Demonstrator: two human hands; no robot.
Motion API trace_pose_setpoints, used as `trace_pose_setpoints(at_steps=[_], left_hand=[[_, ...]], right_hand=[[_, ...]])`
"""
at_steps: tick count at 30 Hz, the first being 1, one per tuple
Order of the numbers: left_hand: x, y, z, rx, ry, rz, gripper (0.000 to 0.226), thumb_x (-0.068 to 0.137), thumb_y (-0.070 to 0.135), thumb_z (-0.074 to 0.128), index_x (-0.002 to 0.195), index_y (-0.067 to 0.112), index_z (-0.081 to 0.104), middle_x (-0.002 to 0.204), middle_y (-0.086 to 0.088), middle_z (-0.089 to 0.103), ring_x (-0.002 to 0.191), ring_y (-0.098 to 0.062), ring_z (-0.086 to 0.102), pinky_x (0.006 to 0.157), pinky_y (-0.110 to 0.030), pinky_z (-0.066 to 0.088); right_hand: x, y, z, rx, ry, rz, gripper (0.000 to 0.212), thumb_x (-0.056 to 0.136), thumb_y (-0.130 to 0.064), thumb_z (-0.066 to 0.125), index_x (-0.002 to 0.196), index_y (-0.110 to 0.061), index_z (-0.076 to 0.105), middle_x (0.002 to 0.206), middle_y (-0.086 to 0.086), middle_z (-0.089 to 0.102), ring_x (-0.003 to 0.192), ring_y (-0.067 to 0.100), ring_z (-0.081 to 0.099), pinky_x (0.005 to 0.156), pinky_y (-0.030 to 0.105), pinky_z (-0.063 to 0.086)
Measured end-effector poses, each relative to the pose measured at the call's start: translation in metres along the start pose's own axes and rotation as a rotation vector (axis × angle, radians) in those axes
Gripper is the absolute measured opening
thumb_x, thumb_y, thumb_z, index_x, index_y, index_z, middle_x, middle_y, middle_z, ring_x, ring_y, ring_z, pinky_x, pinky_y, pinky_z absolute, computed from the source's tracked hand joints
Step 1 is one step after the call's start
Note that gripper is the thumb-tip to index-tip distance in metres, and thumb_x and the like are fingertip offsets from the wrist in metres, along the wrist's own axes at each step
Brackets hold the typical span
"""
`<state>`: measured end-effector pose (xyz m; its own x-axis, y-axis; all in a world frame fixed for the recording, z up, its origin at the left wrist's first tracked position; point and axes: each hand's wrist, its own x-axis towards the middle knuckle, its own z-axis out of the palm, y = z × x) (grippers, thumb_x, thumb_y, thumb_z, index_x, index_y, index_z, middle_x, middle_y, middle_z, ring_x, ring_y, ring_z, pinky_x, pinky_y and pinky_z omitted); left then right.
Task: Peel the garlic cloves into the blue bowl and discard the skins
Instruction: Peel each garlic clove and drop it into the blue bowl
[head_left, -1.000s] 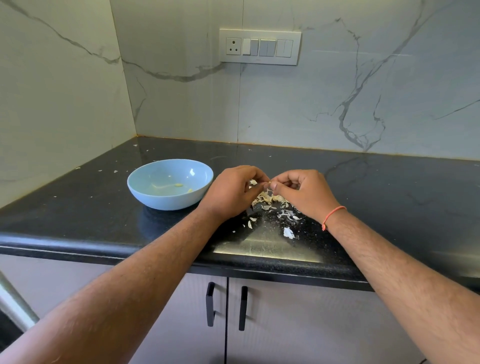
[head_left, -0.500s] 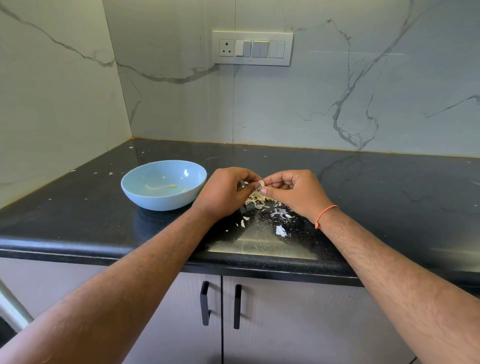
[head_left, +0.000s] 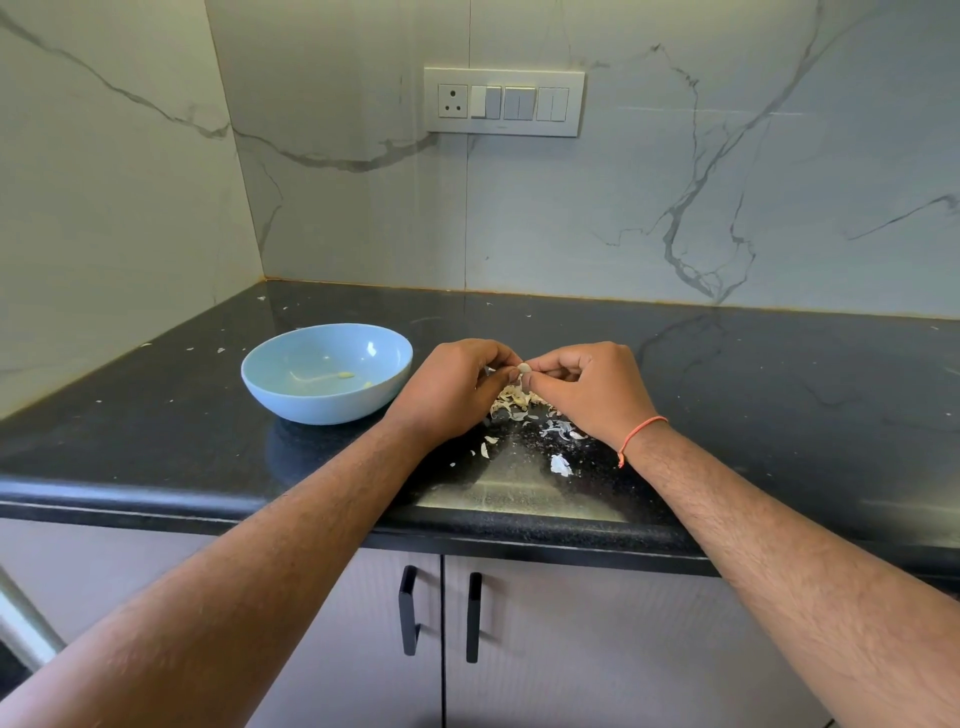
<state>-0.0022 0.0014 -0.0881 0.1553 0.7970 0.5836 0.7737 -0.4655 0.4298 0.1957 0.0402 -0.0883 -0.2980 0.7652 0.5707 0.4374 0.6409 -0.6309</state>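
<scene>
A small pale garlic clove (head_left: 524, 368) is pinched between the fingertips of my left hand (head_left: 449, 392) and my right hand (head_left: 592, 389), which meet above the black countertop (head_left: 779, 395). Both hands have curled fingers. Below them lies a pile of papery garlic skins (head_left: 514, 402), with more flakes (head_left: 561, 464) scattered toward the front edge. The blue bowl (head_left: 291, 384) stands just left of my left hand and holds a few small yellowish peeled bits (head_left: 345, 374).
Marble walls close the corner at the back and left. A switch panel (head_left: 503, 102) hangs on the back wall. Cabinet doors with two black handles (head_left: 408, 610) sit below the counter edge. Tiny skin flecks dot the counter around the bowl.
My hands have stayed together over the skin pile, working the clove; the clove now shows more clearly at the fingertips. The bowl has not moved.
</scene>
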Motion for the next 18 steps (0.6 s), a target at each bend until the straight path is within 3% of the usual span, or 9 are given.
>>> trace_pose_setpoints(at_steps=[3,6,11,18], left_hand=[[-0.0011,0.0000,0.0001,-0.053,0.022,-0.023,0.008,0.101,0.026,0.071,0.104,0.022,0.077,0.078,0.026,0.065,0.072,0.011,0.060,0.062,-0.006,0.040],[-0.0016,0.0005,-0.0016,-0.167,0.024,-0.083,0.007,0.101,0.027,0.071,0.100,0.022,0.076,0.067,0.025,0.067,0.059,0.003,0.061,0.056,-0.009,0.043],[0.0005,0.0013,-0.0071,-0.397,-0.057,-0.175,0.015,0.103,0.018,0.068,0.104,0.007,0.077,0.056,0.024,0.063,0.047,0.005,0.051,0.052,-0.008,0.040],[0.0023,-0.0045,-0.0093,-0.539,-0.127,-0.234,0.015,0.105,0.016,0.064,0.103,0.005,0.074,0.056,0.016,0.063,0.046,0.001,0.046,0.048,-0.015,0.040]], right_hand=[[0.0014,0.0027,-0.0018,0.078,-0.027,0.035,0.010,0.086,-0.027,0.085,0.094,-0.022,0.085,0.073,-0.012,0.077,0.067,-0.002,0.070,0.065,0.012,0.052],[0.0030,0.0051,-0.0033,0.221,-0.074,0.082,0.015,0.086,-0.020,0.085,0.100,-0.016,0.084,0.084,-0.005,0.081,0.082,0.008,0.077,0.076,0.023,0.060],[0.0044,0.0028,-0.0054,0.385,-0.125,0.162,0.017,0.087,-0.013,0.083,0.104,-0.007,0.082,0.079,0.000,0.079,0.062,-0.002,0.063,0.055,0.010,0.045],[0.0070,0.0080,-0.0055,0.409,-0.160,0.149,0.017,0.089,-0.010,0.080,0.106,-0.006,0.081,0.065,-0.013,0.073,0.059,-0.004,0.062,0.055,0.008,0.044]])
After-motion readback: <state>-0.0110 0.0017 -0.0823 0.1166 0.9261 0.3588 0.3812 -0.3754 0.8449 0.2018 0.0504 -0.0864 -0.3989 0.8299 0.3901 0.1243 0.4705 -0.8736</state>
